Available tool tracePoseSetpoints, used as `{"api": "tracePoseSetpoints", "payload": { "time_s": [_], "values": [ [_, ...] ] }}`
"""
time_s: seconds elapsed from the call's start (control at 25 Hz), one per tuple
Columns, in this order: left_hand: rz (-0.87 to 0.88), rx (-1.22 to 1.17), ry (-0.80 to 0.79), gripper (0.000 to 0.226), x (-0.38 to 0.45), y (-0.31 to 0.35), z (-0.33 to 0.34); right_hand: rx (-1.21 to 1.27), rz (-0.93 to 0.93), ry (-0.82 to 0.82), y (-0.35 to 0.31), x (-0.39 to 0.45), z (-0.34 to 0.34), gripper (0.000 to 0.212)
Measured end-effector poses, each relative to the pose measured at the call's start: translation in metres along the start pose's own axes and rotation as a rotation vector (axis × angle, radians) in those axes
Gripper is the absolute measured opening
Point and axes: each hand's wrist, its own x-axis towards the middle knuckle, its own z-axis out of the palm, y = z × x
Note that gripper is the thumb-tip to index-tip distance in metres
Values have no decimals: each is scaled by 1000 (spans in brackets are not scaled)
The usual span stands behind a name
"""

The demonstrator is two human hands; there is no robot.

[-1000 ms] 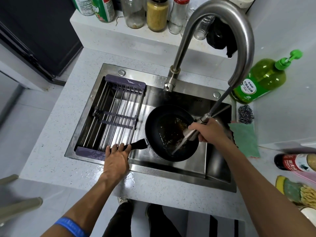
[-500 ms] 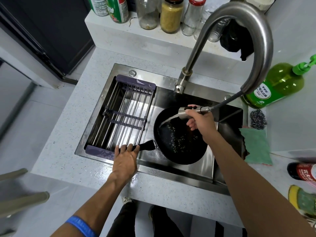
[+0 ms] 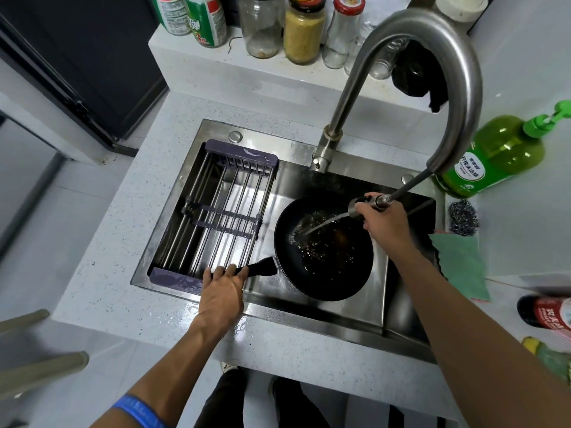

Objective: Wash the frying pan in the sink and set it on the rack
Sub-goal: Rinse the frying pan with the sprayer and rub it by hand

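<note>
The frying pan sits inside the sink, in the right part of the basin, just beside the rack that spans the left part. The left hand is closed over the pan's black handle, fingers wrapped across it at the near end of the rack; the bare stretch of handle between hand and bowl is short. The right hand is clenched around the pull-out spray head, hose drawn down from the faucet, and a stream lands on the pan's far-left inner wall. Dark residue and pooled water lie in the bowl. Assessment: the pan appears rigid and moderately heavy, with added weight from the water it holds (it should be tipped out before any lift). The wet coating and rim are likely slippery; the handle is the only sound place to hold, gripped close to the bowl to limit twisting. The rack's bars look stiff enough to bear it. Dish soap, steel scourer and green cloth lie on the counter to the right, untouched.
</note>
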Motion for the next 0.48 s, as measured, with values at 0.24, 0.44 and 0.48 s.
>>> {"api": "tracePoseSetpoints", "payload": {
  "time_s": [0.24,0.44,0.48],
  "values": [
    [13,9,-2,69,0,1,-2,-92,-14,-19,9,-5,-11,13],
    [12,8,8,68,0,0,-1,-182,-33,-99,11,-16,-12,15],
    [16,5,12,68,0,0,-1,-184,-32,-63,15,-17,-12,16]
  ]
}}
